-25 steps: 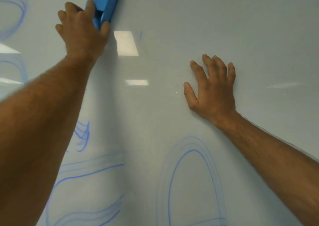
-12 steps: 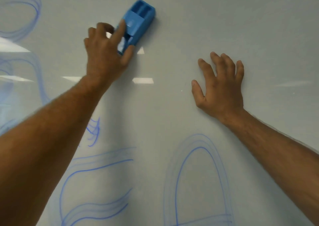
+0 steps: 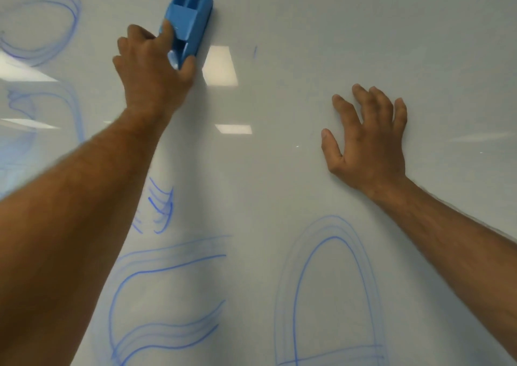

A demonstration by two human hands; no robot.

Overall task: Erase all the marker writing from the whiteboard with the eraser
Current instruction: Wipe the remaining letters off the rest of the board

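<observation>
Left hand (image 3: pixel 152 77) around eraser (image 3: pixel 188 21)

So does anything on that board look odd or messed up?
Nothing is damaged. The blue marker lines look ghosted into faint repeated streaks, half wiped. A tiny stray tick sits right of the eraser.

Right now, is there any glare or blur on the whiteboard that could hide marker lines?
Head view: bright rectangular ceiling-light reflections glare on the glossy white whiteboard, just right of the blue plastic eraser; the blue marker strokes look smeared or doubled; the left hand casts a soft shadow.
</observation>
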